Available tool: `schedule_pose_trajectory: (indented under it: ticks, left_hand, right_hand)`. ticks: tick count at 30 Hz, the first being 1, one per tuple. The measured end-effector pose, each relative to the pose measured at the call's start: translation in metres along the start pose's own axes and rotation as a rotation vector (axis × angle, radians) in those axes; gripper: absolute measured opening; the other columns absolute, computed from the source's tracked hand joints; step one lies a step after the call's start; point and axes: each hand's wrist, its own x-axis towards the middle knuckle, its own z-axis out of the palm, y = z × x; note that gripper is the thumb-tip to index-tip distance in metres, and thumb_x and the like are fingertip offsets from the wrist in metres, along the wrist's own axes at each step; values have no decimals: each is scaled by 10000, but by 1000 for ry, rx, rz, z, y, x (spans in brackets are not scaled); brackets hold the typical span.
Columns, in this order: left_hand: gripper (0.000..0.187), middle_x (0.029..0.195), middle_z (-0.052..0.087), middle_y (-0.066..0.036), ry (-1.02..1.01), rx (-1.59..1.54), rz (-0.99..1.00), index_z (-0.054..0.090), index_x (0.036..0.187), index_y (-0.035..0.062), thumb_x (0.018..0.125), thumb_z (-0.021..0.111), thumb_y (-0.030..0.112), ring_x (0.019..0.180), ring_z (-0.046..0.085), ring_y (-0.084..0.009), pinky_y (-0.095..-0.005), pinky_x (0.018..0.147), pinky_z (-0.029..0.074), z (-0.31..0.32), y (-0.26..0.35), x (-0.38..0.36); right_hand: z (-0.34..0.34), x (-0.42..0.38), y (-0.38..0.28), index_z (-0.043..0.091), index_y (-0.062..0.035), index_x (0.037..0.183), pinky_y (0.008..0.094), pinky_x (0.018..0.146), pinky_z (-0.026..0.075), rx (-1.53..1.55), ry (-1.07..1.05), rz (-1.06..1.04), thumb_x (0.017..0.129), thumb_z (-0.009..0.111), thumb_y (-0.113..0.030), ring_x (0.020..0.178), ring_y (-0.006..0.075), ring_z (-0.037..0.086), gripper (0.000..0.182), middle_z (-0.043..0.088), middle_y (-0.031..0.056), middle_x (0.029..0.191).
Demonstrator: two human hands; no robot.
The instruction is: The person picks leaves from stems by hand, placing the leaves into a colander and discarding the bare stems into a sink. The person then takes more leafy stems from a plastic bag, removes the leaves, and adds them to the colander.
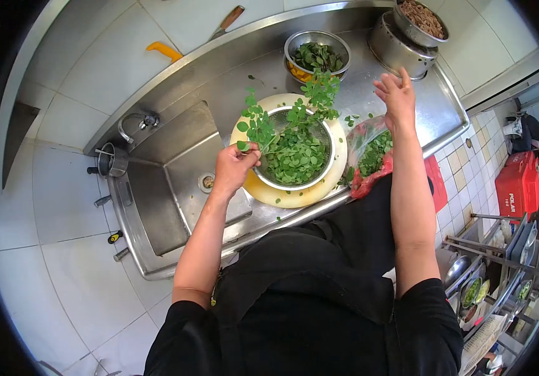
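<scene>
Between thumb and fingers, my left hand [235,168] pinches the stem of a leafy green sprig [258,125] at the left rim of a metal colander. The colander [330,164] holds loose green leaves [295,155] and stands on a round, pale board [291,199]. My right hand [397,100] is raised to the right of the board, fingers apart and nothing in them. Below it lies a clear and red plastic bag [369,178] with more leaves inside. Another leafy sprig [322,94] rises over the colander's upper edge.
Behind the board stands a metal bowl [317,39] of darker leaves, with yellow pieces beneath. A bowl of brown food [421,20] rests on a metal pot [401,50] at the back right. A sink basin [184,182] with a faucet [134,122] is at left. Knives hang at the wall.
</scene>
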Motion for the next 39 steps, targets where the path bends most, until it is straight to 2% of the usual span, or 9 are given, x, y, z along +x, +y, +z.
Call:
schedule_pose_trajectory:
  ticks: [6, 10, 12, 18, 19, 22, 24, 28, 39]
  left_hand:
    - [168, 837, 691, -16, -52, 47, 16, 722, 1025, 8, 909, 732, 129, 660, 617, -90, -237, 623, 484, -5, 16, 6]
    - [172, 801, 686, -11, -39, 254, 36, 740, 993, 8, 918, 732, 162, 644, 598, -78, -235, 609, 474, 2, 24, 10]
    - [254, 737, 719, -122, 12, 488, 184, 761, 933, -3, 883, 759, 247, 636, 674, -172, -317, 621, 524, 9, 30, 8]
    - [232, 818, 726, -196, -68, 822, 342, 766, 955, 5, 809, 773, 186, 720, 720, -307, -393, 690, 549, 24, 61, -11]
    - [232, 818, 726, -196, -64, 822, 343, 766, 955, 5, 809, 773, 186, 720, 720, -307, -393, 690, 549, 25, 64, -13]
    - [245, 812, 721, -212, -98, 894, 345, 769, 972, 2, 791, 778, 167, 736, 724, -299, -389, 714, 555, 23, 66, -16]
    - [242, 819, 728, -209, -214, 748, 160, 770, 993, 6, 803, 780, 155, 748, 730, -278, -372, 727, 560, 16, 65, -14]
    - [170, 795, 737, -171, -252, 663, 193, 770, 934, -4, 811, 777, 114, 724, 715, -204, -341, 688, 545, 11, 68, -17]
    - [176, 820, 754, -143, -387, 633, 61, 778, 983, 12, 844, 762, 118, 742, 690, -134, -312, 722, 545, 5, 67, -14]
  right_hand:
    - [0, -7, 12, 626, -14, 1221, 339, 848, 527, -569, -256, -158, 942, 687, -155, 959, 192, 656, 319, 670, 125, 1125]
    - [28, -63, -16, 614, -66, 1247, 425, 1035, 473, -604, -533, -894, 822, 724, -102, 1235, 307, 574, 441, 602, 163, 1326]
    - [43, -97, -38, 586, -59, 1291, 458, 1130, 394, -632, -795, -940, 817, 736, -192, 1269, 354, 550, 515, 603, 161, 1335]
    - [72, -121, -19, 552, -49, 1351, 541, 1193, 291, -778, -1245, -941, 813, 727, -368, 1330, 357, 506, 649, 593, 174, 1347]
    - [76, -120, -15, 609, -61, 1226, 535, 1200, 289, -805, -1285, -939, 809, 742, -358, 1188, 350, 603, 529, 669, 171, 1183]
    - [84, -110, -10, 627, -71, 1078, 502, 1075, 431, -1041, -1598, -657, 807, 754, -357, 975, 373, 667, 413, 703, 169, 970]
    - [82, -108, -8, 625, -71, 1040, 494, 961, 468, -977, -1610, -567, 809, 761, -333, 902, 386, 664, 376, 698, 169, 911]
    - [75, -111, 3, 640, -60, 971, 495, 691, 473, -774, -1569, -440, 818, 761, -240, 836, 401, 665, 265, 689, 165, 827]
    - [61, -115, 15, 644, -45, 956, 485, 701, 474, -497, -1515, -508, 833, 707, -155, 805, 421, 628, 176, 661, 191, 823]
